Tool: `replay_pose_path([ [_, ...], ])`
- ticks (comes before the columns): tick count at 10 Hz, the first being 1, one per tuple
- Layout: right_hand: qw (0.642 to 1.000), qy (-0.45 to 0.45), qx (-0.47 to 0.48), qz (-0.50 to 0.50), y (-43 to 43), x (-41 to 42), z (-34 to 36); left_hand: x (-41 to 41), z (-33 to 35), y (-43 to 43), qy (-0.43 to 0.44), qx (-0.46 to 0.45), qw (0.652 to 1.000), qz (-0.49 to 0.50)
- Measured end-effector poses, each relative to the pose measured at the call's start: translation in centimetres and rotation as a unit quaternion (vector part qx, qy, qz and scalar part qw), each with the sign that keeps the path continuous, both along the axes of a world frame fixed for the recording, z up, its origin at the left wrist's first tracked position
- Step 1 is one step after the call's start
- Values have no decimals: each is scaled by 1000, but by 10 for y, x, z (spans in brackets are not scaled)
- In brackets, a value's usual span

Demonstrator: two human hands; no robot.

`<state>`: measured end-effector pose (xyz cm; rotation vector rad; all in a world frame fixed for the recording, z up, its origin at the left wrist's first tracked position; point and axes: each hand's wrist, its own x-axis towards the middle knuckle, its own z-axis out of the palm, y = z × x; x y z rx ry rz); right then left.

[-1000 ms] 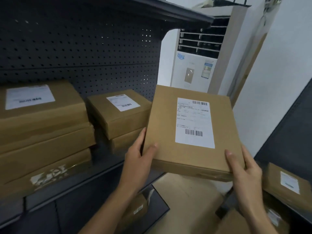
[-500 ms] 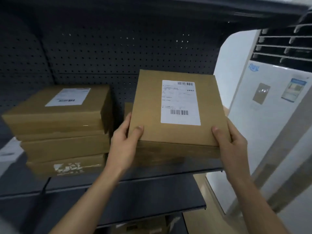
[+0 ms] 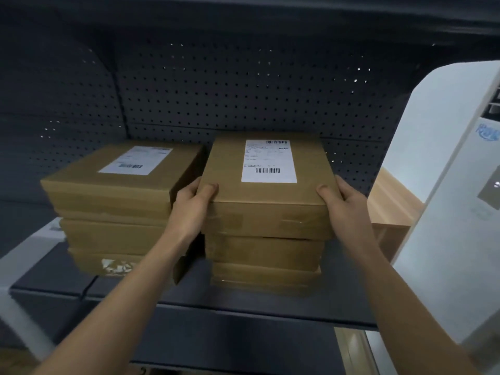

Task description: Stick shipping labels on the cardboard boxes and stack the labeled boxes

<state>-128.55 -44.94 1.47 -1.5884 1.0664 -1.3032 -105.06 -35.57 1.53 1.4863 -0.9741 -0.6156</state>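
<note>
The left hand and the right hand grasp the near corners of a flat cardboard box. Each thumb lies on its top, and the fingers are hidden down its sides. The box sits on top of the right-hand stack on the dark metal shelf, seemingly resting flush, though the blurred seams beneath make contact hard to judge. It is plain brown card with tape patches on the front face. A white shipping label lies flat on top, with barcodes visible but the print unreadable. Just beside it stands the left stack, whose top box is also labelled. The left forearm partly covers the white mark on its bottom box. Behind is perforated pegboard, and a white unit is cut off at the right.
</note>
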Motion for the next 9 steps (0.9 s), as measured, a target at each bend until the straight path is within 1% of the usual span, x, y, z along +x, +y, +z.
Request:
replay_pose_path([
  [2,998,30,47,-9,-26,9,-9,12,-5,-24,6,44,999,0],
  [3,998,53,42,-16,-33,12,-15,17,-6,-30,0,50,999,5],
  [5,992,103,64,-31,-42,10,-25,24,-9,-34,-36,68,997,-11],
  [6,991,107,69,-39,-47,9,-26,25,-9,-39,-50,72,996,-11],
  [8,990,105,86,-39,-41,13,-18,24,-9,-42,-50,70,996,-7],
  [9,988,105,103,-37,-33,12,-15,18,-12,-37,-73,54,996,26],
])
